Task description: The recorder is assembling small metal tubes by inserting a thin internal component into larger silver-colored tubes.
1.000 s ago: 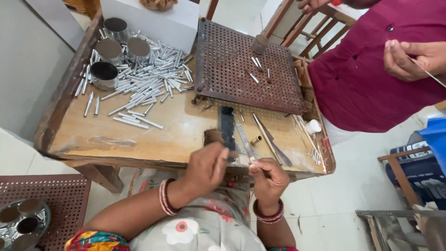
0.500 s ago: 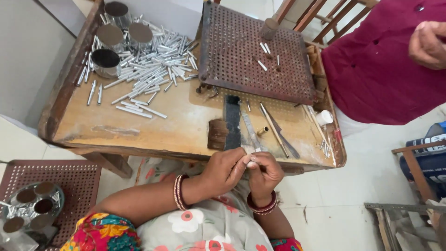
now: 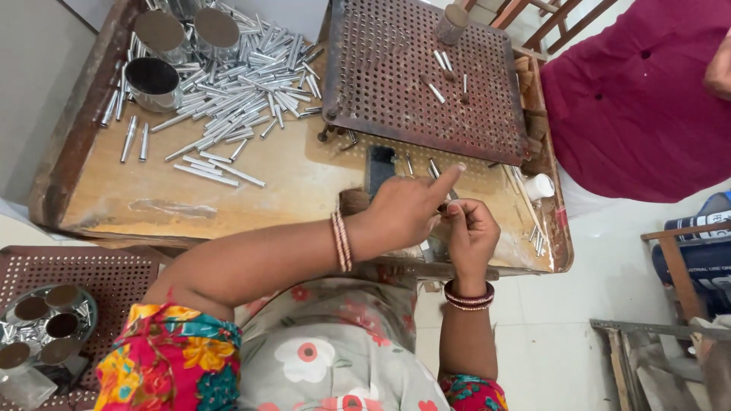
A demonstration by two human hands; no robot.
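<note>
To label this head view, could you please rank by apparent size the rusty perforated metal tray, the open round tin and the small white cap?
1. Rusty perforated metal tray
2. Open round tin
3. Small white cap

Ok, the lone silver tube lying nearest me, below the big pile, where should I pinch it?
Pinch the lone silver tube at mid-length, coming straight down from above with the fingers across its thin width. It lies flat on bare wood of the workbench, slanted, apart from the tube pile, so both long sides look free.
</note>
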